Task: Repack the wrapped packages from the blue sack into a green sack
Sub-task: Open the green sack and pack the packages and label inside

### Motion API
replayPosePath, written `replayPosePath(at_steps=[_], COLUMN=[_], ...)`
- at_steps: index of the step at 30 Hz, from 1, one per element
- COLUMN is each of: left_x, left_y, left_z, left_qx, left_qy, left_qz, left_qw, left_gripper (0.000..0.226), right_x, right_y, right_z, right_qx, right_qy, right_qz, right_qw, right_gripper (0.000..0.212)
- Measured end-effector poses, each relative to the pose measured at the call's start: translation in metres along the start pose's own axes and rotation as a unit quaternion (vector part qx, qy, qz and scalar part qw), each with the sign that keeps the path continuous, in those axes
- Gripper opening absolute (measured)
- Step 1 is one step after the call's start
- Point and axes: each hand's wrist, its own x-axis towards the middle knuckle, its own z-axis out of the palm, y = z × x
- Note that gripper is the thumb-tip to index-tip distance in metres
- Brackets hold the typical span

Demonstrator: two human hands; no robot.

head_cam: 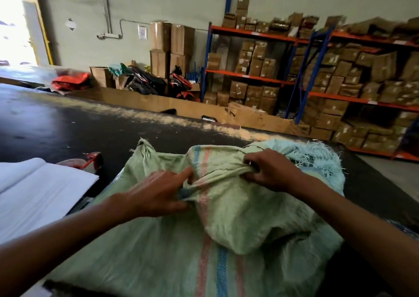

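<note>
A green woven sack (238, 224) with pink and blue stripes lies bulging on the dark table in front of me. My left hand (156, 190) pinches a fold of its cloth near the middle stripe, index finger stretched out. My right hand (269, 172) grips a bunched ridge of the same sack further right. A pale blue sack (317, 158) with a frayed edge lies under and behind the green one on the right. No wrapped packages show; whatever fills the green sack is hidden.
A white stack of sheets (38, 190) lies at the left, with a red-and-white object (88, 160) behind it. The dark table (68, 124) stretches away, dusted with sawdust. Cardboard boxes and orange-blue shelving (317, 74) fill the back right.
</note>
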Motion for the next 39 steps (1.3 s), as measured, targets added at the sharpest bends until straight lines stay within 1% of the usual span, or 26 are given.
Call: replayPosePath(at_steps=[1,2,3,5,6,7,8,9,10,11,12,14,15,17,18,20,22,23,26,28,30,31,33,35,37,39], left_x=[-0.006,-0.012,-0.014,-0.016,-0.015,-0.016,-0.017,-0.019,-0.023,-0.027,-0.030,-0.031,-0.029,-0.023,-0.020,-0.014,-0.009,-0.011,-0.012,-0.009,0.001,0.008,0.019,0.026,0.027,0.023], left_y=[0.000,-0.004,-0.007,-0.016,-0.019,-0.022,-0.025,-0.027,-0.029,-0.032,-0.035,-0.044,-0.050,-0.063,-0.072,-0.091,-0.106,-0.111,-0.117,-0.123,-0.129,-0.129,-0.120,-0.110,-0.108,-0.110], left_z=[-0.009,-0.017,-0.024,-0.029,-0.028,-0.022,-0.013,-0.003,0.007,0.015,0.020,0.023,0.022,0.018,0.019,0.024,0.031,0.037,0.052,0.054,0.042,0.032,0.009,-0.014,-0.034,-0.052], left_qx=[-0.108,-0.206,-0.264,-0.222,-0.143,-0.073,-0.028,-0.003,-0.002,-0.017,-0.036,-0.070,-0.048,0.080,0.140,0.193,0.155,0.133,0.089,0.024,-0.138,-0.246,-0.439,-0.540,-0.580,-0.595], left_qy=[-0.073,-0.084,-0.046,0.099,0.122,0.096,0.016,-0.104,-0.222,-0.294,-0.317,-0.246,-0.177,-0.029,0.011,0.008,-0.036,-0.056,-0.065,-0.032,0.047,0.103,0.195,0.250,0.288,0.312], left_qz=[-0.042,-0.061,-0.067,-0.023,0.007,0.018,-0.008,-0.061,-0.110,-0.141,-0.154,-0.174,-0.187,-0.189,-0.189,-0.240,-0.339,-0.379,-0.426,-0.467,-0.512,-0.519,-0.508,-0.479,-0.442,-0.394], left_qw=[0.991,0.973,0.961,0.970,0.982,0.993,0.999,0.993,0.969,0.945,0.935,0.951,0.965,0.978,0.972,0.951,0.927,0.914,0.898,0.883,0.846,0.812,0.715,0.646,0.621,0.627], left_gripper=[0.042,0.039,0.035,0.030,0.030,0.033,0.037,0.039,0.040,0.038,0.034,0.025,0.022,0.021,0.028,0.048,0.059,0.054,0.024,0.022,0.028,0.025,0.020,0.024,0.025,0.024], right_x=[-0.001,-0.003,-0.006,-0.018,-0.025,-0.030,-0.033,-0.033,-0.031,-0.026,-0.021,-0.013,-0.012,-0.016,-0.021,-0.034,-0.046,-0.050,-0.057,-0.054,-0.046,-0.039,-0.023,-0.007,0.003,0.009], right_y=[-0.010,-0.021,-0.033,-0.057,-0.068,-0.076,-0.081,-0.080,-0.075,-0.066,-0.053,-0.026,-0.016,-0.002,0.003,0.007,0.013,0.016,0.031,0.041,0.053,0.058,0.073,0.083,0.089,0.096], right_z=[-0.008,-0.017,-0.026,-0.034,-0.033,-0.030,-0.026,-0.020,-0.016,-0.015,-0.015,-0.018,-0.019,-0.015,-0.011,-0.007,-0.004,-0.002,-0.002,-0.001,-0.002,-0.005,-0.016,-0.031,-0.045,-0.057], right_qx=[0.021,0.042,0.063,0.079,0.081,0.101,0.142,0.180,0.201,0.190,0.154,0.017,-0.055,-0.156,-0.180,-0.213,-0.241,-0.247,-0.230,-0.227,-0.179,-0.133,-0.034,0.071,0.186,0.339], right_qy=[-0.021,-0.076,-0.159,-0.314,-0.376,-0.425,-0.457,-0.459,-0.421,-0.344,-0.247,-0.087,-0.053,-0.054,-0.067,-0.077,-0.090,-0.095,-0.108,-0.101,-0.057,-0.019,0.070,0.137,0.187,0.232], right_qz=[-0.026,-0.047,-0.060,-0.058,-0.052,-0.043,-0.023,0.008,0.041,0.053,0.051,0.045,0.056,0.098,0.127,0.164,0.168,0.168,0.206,0.235,0.260,0.275,0.293,0.308,0.337,0.384], right_qw=[0.999,0.995,0.984,0.944,0.922,0.899,0.878,0.870,0.884,0.918,0.955,0.995,0.996,0.981,0.973,0.960,0.952,0.950,0.945,0.940,0.947,0.952,0.953,0.939,0.904,0.827], right_gripper=[0.018,0.018,0.022,0.032,0.034,0.034,0.034,0.035,0.037,0.035,0.030,0.024,0.030,0.048,0.054,0.044,0.022,0.017,0.025,0.026,0.024,0.022,0.024,0.025,0.020,0.023])
